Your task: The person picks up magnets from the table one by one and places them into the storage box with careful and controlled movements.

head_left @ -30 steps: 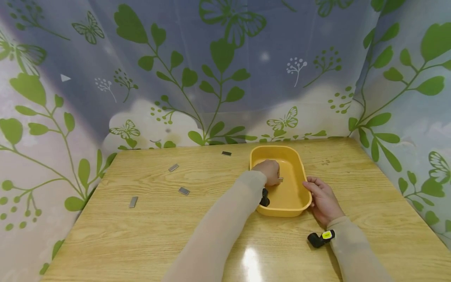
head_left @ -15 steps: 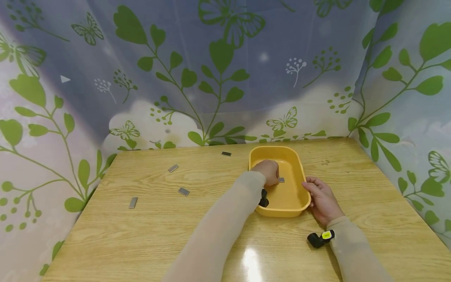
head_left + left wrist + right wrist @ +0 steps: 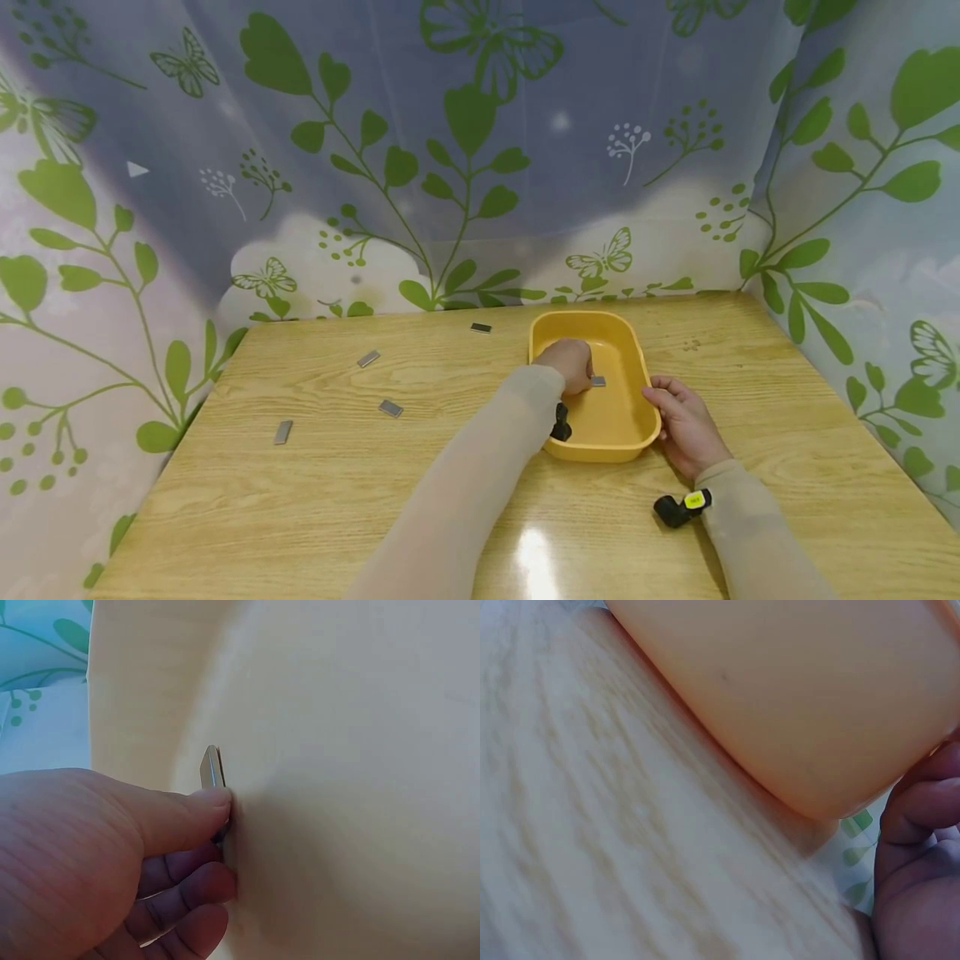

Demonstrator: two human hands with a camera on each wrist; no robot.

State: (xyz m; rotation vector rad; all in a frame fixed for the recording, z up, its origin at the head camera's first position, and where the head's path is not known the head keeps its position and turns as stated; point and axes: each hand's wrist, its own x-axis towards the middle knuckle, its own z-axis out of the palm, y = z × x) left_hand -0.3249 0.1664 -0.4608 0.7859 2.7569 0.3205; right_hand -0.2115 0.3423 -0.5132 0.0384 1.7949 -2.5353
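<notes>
Inside a yellow plastic tub (image 3: pixel 600 454), my left hand (image 3: pixel 566 365) pinches a small flat grey rectangular piece (image 3: pixel 597 381) between thumb and fingers. The left wrist view shows the piece (image 3: pixel 212 766) edge-on, low by the tub's inner surface; whether it touches is unclear. My right hand (image 3: pixel 690 427) grips the tub's right rim, thumb on the upper edge. In the right wrist view the tub's outer wall (image 3: pixel 795 712) fills the top, and the curled fingers of the right hand (image 3: pixel 922 832) are at its edge.
Similar grey pieces lie on the wooden table (image 3: pixel 300 508): one at far left (image 3: pixel 282 432), one in the middle (image 3: pixel 391 408), one behind it (image 3: pixel 368 358). A darker piece (image 3: pixel 482 327) lies near the back edge. Patterned curtains (image 3: pixel 480 208) hang behind and at both sides.
The grey piece has tilted in my left fingers, so that more of its flat face shows than a second ago. Tub and right hand look almost unmoved.
</notes>
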